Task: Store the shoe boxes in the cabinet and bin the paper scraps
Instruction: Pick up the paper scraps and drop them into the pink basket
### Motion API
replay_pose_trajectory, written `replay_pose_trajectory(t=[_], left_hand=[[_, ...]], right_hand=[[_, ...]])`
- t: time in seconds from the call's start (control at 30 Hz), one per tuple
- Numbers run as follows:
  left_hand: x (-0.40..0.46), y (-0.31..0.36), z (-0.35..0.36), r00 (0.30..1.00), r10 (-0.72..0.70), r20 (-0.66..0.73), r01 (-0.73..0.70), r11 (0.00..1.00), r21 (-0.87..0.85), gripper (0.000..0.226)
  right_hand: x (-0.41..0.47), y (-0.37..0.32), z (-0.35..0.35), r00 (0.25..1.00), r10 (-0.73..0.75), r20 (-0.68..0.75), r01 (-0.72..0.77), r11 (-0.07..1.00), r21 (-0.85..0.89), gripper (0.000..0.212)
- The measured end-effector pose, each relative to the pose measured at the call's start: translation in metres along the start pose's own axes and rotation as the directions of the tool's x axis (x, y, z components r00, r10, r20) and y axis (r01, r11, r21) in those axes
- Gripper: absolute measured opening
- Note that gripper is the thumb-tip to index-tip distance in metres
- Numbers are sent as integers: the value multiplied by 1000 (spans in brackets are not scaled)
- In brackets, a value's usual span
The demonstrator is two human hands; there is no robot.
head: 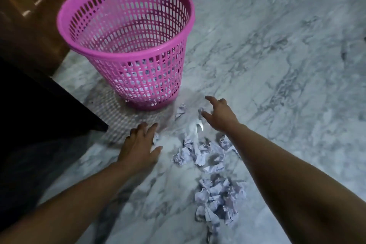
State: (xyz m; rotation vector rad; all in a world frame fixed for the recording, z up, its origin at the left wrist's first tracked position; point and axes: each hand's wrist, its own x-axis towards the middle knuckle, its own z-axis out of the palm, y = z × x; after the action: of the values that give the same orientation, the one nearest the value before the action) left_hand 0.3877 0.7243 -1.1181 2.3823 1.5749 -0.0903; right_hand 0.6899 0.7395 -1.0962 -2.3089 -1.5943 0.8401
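Note:
A pink mesh waste bin (126,31) stands upright on the marble floor, with some white paper showing through its lower wall. Several crumpled white paper scraps (200,152) lie in a loose trail in front of it, and a second heap of scraps (217,200) lies nearer to me. My left hand (140,144) is spread flat and low over the floor, left of the scraps, holding nothing. My right hand (219,113) hovers with fingers apart just above the farthest scraps, near the bin's base. No shoe boxes are in view.
Brown wooden furniture (29,6) stands at the back left behind the bin. A dark shape (29,115) fills the left side. The grey-veined marble floor (277,55) stretches to the right.

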Motion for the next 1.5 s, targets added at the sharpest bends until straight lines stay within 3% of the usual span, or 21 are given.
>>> replay_pose_trajectory(t=[0.1, 0.17, 0.27, 0.4, 0.57, 0.7, 0.8, 0.83, 0.93, 1.07, 1.17, 1.27, 1.37, 1.5], left_hand=[[6, -7, 24, 999, -6, -49, 6, 1000, -2, 48], [11, -6, 30, 992, 24, -121, -30, 998, -47, 26], [18, 5, 29, 986, -22, -166, -14, 977, -212, 12], [26, 32, 24, 976, 26, -215, -103, 930, -352, 20], [23, 69, 24, 938, 220, -268, -298, 907, -297, 8], [15, 80, 42, 928, 330, -175, -355, 925, -139, 33], [6, 82, 57, 910, 414, 29, -413, 910, -43, 77], [3, 83, 62, 895, 442, 61, -444, 896, 9, 81], [-10, 87, 67, 879, 475, 30, -475, 872, 114, 63], [-16, 89, 69, 873, 485, -43, -482, 874, 70, 46], [-11, 97, 56, 903, 429, -23, -429, 903, -28, 28], [-3, 95, 46, 939, 345, -9, -345, 937, -54, 19], [5, 84, 26, 972, 229, -44, -233, 966, -113, 24], [4, 86, -40, 949, 212, -236, -269, 931, -246, 29]], right_hand=[[5, -1, 31, 998, -52, 19, 53, 992, -117, 63], [7, -4, 43, 995, -97, -4, 94, 978, -188, 43], [15, -3, 52, 992, -126, -21, 118, 967, -226, 22], [14, 9, 39, 997, -71, -31, 70, 996, -54, 12], [-32, 48, 19, 976, 32, -217, -9, 994, 105, 20], [-81, 81, 28, 966, 72, -250, -64, 997, 39, 35], [-111, 89, 45, 986, -52, -160, 45, 998, -46, 45], [-118, 87, 51, 988, -102, -119, 90, 991, -103, 54], [-129, 77, 73, 967, -248, -54, 218, 923, -318, 73], [-125, 67, 88, 926, -370, -70, 312, 858, -408, 43], [-115, 62, 87, 905, -421, -58, 382, 866, -323, 29], [-107, 59, 77, 954, -296, -45, 282, 938, -202, 26], [-104, 53, 55, 984, -105, -141, 117, 990, 83, 20], [-98, 14, 1, 960, -11, -278, 144, 874, 464, 20]])
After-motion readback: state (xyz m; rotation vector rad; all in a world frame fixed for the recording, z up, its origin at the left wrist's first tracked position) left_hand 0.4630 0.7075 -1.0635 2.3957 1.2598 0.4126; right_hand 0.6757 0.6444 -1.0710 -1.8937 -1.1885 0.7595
